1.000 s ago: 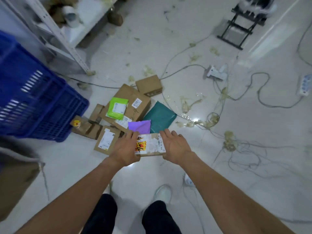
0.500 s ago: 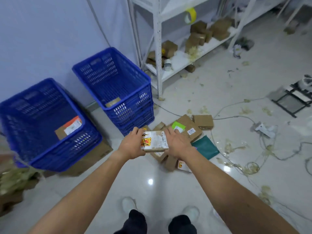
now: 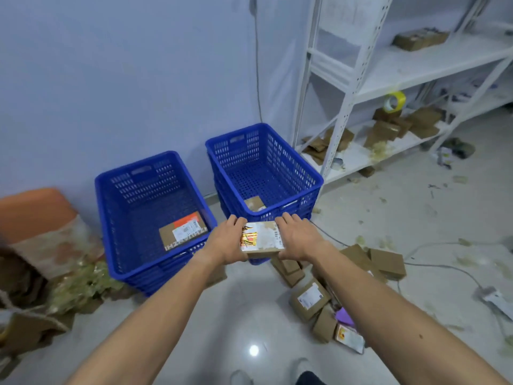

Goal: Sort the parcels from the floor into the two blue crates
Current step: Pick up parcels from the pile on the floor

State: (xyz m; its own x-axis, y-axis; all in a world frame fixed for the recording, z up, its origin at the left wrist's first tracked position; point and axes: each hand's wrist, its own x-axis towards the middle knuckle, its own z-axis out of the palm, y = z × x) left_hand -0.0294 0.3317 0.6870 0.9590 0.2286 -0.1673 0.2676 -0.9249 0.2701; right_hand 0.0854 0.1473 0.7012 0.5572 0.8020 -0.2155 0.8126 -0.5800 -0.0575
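We grip the labelled parcel (image 3: 262, 240) between left hand (image 3: 226, 241) and right hand (image 3: 301, 240); fingers clasp its sides; right blue crate (image 3: 291, 201) just beyond our fingertips.

Dim, bluish, even light; one lamp glare spot on the glossy floor (image 3: 253, 350) at 6 o'clock. Soft overall, edges bowed by wide-angle distortion.

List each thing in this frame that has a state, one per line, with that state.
Held parcel: off the floor, gripped at both ends, near the right crate's front rim.
Left hand: closed on the parcel.
Right hand: closed on the parcel.
Left crate: open, one labelled box inside.
Right crate: open, one small box inside.
Floor parcels: unsorted, in a loose pile.
Tape roll: upright on the shelf.
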